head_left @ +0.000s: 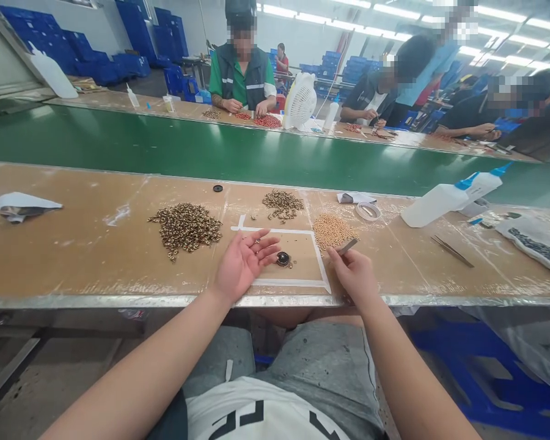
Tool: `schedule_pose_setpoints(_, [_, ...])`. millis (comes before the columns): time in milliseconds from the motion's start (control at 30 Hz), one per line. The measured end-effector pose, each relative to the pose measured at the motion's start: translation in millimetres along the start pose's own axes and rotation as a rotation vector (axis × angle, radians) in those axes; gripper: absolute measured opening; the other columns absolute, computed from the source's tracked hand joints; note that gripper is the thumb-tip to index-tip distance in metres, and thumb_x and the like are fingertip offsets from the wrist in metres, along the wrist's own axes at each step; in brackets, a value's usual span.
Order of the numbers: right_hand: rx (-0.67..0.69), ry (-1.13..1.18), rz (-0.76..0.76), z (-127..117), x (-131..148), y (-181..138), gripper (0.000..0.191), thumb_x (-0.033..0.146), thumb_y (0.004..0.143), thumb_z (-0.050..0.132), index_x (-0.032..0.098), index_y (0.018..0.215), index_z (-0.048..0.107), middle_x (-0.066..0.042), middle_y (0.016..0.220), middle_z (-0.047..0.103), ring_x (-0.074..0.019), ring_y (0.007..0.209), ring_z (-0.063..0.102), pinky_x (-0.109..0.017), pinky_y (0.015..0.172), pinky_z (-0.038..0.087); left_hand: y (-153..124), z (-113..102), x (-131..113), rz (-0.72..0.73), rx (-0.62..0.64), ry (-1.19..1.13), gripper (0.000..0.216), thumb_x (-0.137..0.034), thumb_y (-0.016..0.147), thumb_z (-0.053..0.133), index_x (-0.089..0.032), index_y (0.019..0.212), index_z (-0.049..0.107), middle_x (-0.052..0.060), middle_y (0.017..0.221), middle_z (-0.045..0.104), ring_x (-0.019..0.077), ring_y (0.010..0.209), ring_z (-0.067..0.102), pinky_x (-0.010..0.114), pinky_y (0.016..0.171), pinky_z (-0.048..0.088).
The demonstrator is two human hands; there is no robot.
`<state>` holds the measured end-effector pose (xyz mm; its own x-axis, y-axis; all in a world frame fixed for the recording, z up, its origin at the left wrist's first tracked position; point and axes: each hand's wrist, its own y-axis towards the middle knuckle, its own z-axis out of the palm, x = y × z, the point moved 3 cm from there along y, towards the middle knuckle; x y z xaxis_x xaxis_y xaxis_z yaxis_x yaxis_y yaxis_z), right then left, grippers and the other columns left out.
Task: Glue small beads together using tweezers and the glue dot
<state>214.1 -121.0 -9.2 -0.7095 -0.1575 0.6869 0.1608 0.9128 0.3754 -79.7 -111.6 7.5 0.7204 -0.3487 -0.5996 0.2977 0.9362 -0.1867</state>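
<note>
My left hand [248,261] is palm up with its fingers spread, just left of a small round black part [283,259]. A tiny metallic piece seems to rest on its fingers, too small to name. The black part lies inside a white tape outline [321,263], with a few small bits beside it. My right hand [355,272] pinches metal tweezers [348,247] at the outline's right edge; their flat end sticks out and the tips are hidden. Just beyond that hand is a pile of small tan beads [333,231].
Piles of brassy pieces lie at left [186,229] and behind the outline [283,205]. To the right are a tape roll [368,211], white bottles [434,206], other tweezers [453,252] and a bag of dark pieces [538,241]. Across the green belt [165,140], people work near a fan [299,101].
</note>
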Motion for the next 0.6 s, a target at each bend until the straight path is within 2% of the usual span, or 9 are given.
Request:
schedule_pose_setpoints(100, [-0.074, 0.101, 0.067, -8, 7, -9, 0.047, 0.059, 0.097, 0.07, 0.015, 0.087, 0.082, -0.007, 0.068, 0.074, -0.0213, 0.063, 0.065, -0.033, 0.062, 0.046, -18, 17, 3, -0.013, -0.013, -0.123, 0.062, -0.058, 0.113, 0.037, -0.01, 0.139, 0.066, 0.021, 0.141, 0.073, 0.0289, 0.127, 0.074, 0.041, 0.103, 0.063])
schedule_pose_setpoints(167, [-0.156, 0.291, 0.089, -11, 30, -20, 0.046, 0.06, 0.097, 0.072, 0.015, 0.089, 0.08, -0.004, 0.065, 0.071, -0.0187, 0.058, 0.063, -0.031, 0.059, 0.047, -31, 30, 6, -0.018, 0.004, -0.151, 0.063, -0.059, 0.113, 0.039, -0.011, 0.144, 0.064, 0.021, 0.15, 0.068, 0.0296, 0.137, 0.069, 0.042, 0.11, 0.06])
schedule_pose_setpoints(233, [-0.166, 0.482, 0.063, -11, 63, -31, 0.04, 0.055, 0.101, 0.07, 0.017, 0.089, 0.078, 0.0, 0.06, 0.066, -0.016, 0.053, 0.06, -0.029, 0.056, 0.047, -42, 44, 9, -0.024, 0.031, -0.154, 0.063, -0.06, 0.112, 0.041, -0.012, 0.146, 0.062, 0.02, 0.155, 0.065, 0.0301, 0.143, 0.065, 0.043, 0.115, 0.057])
schedule_pose_setpoints(333, [-0.053, 0.621, -0.057, -7, 110, -45, 0.031, 0.046, 0.103, 0.071, 0.019, 0.09, 0.077, 0.0, 0.065, 0.069, -0.0143, 0.053, 0.06, -0.028, 0.054, 0.049, -54, 61, 15, -0.033, 0.059, -0.149, 0.063, -0.062, 0.111, 0.042, -0.014, 0.148, 0.06, 0.02, 0.158, 0.063, 0.0307, 0.146, 0.062, 0.044, 0.12, 0.053])
schedule_pose_setpoints(400, [-0.006, 0.638, -0.134, -4, 130, -49, 0.026, 0.04, 0.103, 0.071, 0.02, 0.089, 0.078, -0.002, 0.072, 0.073, -0.0149, 0.058, 0.063, -0.028, 0.058, 0.051, -60, 68, 19, -0.036, 0.063, -0.135, 0.064, -0.063, 0.111, 0.041, -0.014, 0.148, 0.059, 0.019, 0.159, 0.062, 0.0297, 0.146, 0.062, 0.043, 0.121, 0.052])
schedule_pose_setpoints(500, [0.031, 0.656, -0.201, 0, 142, -53, 0.021, 0.031, 0.103, 0.07, 0.02, 0.088, 0.08, -0.004, 0.08, 0.078, -0.0159, 0.066, 0.068, -0.029, 0.063, 0.055, -66, 76, 25, -0.034, 0.069, -0.084, 0.066, -0.065, 0.112, 0.038, -0.015, 0.15, 0.058, 0.019, 0.162, 0.06, 0.0284, 0.146, 0.062, 0.04, 0.121, 0.052])
schedule_pose_setpoints(600, [0.031, 0.669, -0.21, 2, 141, -54, 0.018, 0.026, 0.103, 0.07, 0.02, 0.089, 0.08, -0.004, 0.083, 0.08, -0.0164, 0.071, 0.072, -0.029, 0.064, 0.056, -71, 80, 30, -0.027, 0.072, -0.04, 0.068, -0.064, 0.112, 0.035, -0.015, 0.156, 0.054, 0.018, 0.165, 0.056, 0.0285, 0.149, 0.059, 0.039, 0.122, 0.05])
